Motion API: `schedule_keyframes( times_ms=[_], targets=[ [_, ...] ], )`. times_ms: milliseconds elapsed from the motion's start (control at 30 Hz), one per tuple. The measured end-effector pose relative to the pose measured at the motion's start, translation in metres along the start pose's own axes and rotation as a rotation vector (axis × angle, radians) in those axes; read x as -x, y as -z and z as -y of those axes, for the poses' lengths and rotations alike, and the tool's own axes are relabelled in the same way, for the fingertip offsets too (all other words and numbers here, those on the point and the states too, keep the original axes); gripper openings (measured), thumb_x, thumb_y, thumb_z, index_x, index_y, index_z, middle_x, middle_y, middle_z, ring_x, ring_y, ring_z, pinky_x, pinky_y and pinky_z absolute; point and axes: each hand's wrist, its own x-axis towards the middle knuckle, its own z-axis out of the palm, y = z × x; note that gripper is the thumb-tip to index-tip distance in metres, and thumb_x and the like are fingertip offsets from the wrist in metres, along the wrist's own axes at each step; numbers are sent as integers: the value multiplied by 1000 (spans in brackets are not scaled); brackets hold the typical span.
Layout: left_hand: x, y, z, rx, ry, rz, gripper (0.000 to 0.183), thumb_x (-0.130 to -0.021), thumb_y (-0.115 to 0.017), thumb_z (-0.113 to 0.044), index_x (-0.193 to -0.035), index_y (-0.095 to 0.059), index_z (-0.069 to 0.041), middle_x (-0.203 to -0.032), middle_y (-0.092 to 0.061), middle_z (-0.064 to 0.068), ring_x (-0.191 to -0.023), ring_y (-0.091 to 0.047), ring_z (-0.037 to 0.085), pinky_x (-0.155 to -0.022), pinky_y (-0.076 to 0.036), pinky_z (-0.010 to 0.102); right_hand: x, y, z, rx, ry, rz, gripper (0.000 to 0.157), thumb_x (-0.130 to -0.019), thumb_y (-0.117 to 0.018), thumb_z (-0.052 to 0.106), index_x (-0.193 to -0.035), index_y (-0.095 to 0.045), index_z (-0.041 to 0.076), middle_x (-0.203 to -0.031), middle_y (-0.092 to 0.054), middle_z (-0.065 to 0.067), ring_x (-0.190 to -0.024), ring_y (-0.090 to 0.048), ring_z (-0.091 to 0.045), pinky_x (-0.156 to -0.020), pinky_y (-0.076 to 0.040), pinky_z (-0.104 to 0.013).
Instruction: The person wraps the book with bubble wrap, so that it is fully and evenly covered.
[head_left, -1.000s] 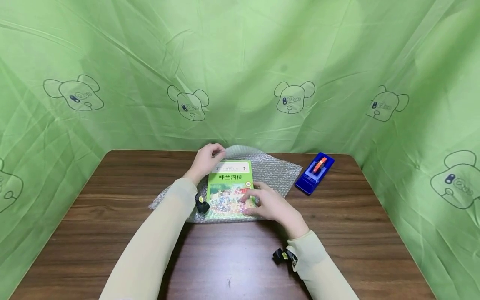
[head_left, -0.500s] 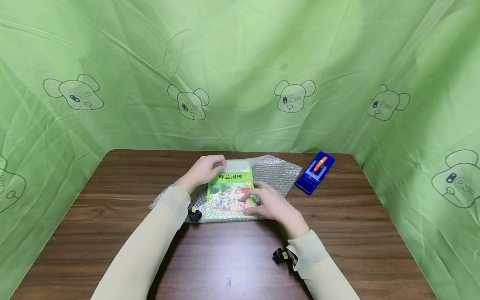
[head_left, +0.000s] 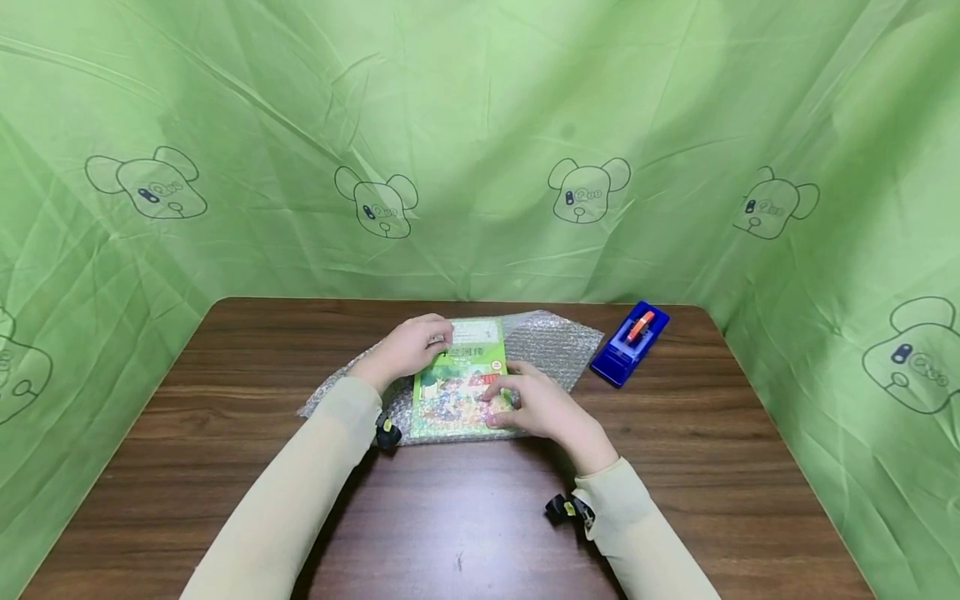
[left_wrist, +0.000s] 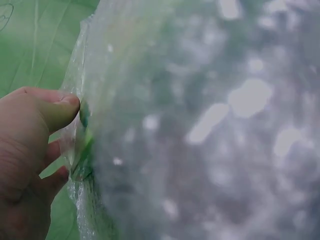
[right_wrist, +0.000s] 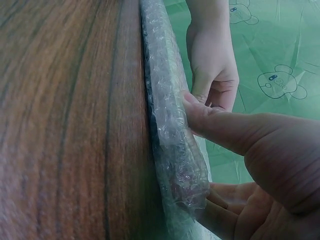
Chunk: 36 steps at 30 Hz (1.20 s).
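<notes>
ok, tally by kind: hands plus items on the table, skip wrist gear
Hands: 2, left hand and right hand
Book: 1
Bubble wrap sheet: 1
Blue holder, orange piece included: 1
Total: 5

The left hand hides the far left corner of the book; the near edge of the worktop is cut off.
</notes>
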Motion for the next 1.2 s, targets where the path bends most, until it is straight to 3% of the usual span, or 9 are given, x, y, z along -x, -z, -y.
schedule_keyframes(
  times_ms=[200,400,600,767,900,1033,1200],
  targets=[
    [3,0,0,-23,-11,27,8,-106,-72,-8,-99,-69,-12,-130,-74,17,-142,-59,43,-121,-45,59,0,0,0,-9,1,2,30,-89,-92,40,-116,-81,30,-166,-46,-24,-92,-68,-20,-115,-45,-67],
    [5,4,1,-29,0,89,4,-109,-68,-14,-107,-71,-12,-138,-71,19,-149,-52,45,-124,-39,63,0,0,1,-17,1,7,30,-90,-92,40,-116,-81,31,-166,-46,-24,-92,-68,-19,-115,-46,-66],
    [11,17,-12,-23,98,265,52,-112,-62,-41,-148,-64,-3,-155,-62,17,-160,-35,46,-130,-24,66,0,1,2,-18,-1,7,30,-90,-91,40,-116,-81,30,-166,-46,-24,-96,-69,-22,-115,-45,-68],
    [13,24,-27,-60,161,376,93,-99,-68,-70,-161,-51,-4,-173,-39,17,-164,-25,44,-132,-13,69,0,2,2,-18,-9,6,30,-90,-91,40,-117,-81,30,-166,-46,-24,-105,-68,-29,-116,-44,-69],
    [16,22,-32,-27,186,382,113,-88,-77,-76,-165,-42,-1,-173,-36,22,-164,-23,45,-132,-8,68,0,1,1,-22,-9,7,30,-90,-91,39,-116,-81,29,-167,-44,-25,-103,-69,-29,-115,-44,-69],
    [22,18,-29,61,212,352,119,-82,-86,-71,-166,-38,-2,-172,-39,22,-165,-21,43,-133,-7,66,0,0,-1,-17,-3,3,30,-90,-92,40,-115,-81,29,-167,-45,-26,-116,-69,-36,-116,-44,-71],
    [30,14,-30,131,242,356,126,-82,-89,-67,-173,-26,-6,-180,-20,18,-168,-8,39,-133,-3,65,0,-1,-2,-21,-4,3,29,-90,-91,40,-115,-81,31,-166,-45,-25,-123,-66,-40,-117,-42,-72]
  ],
)
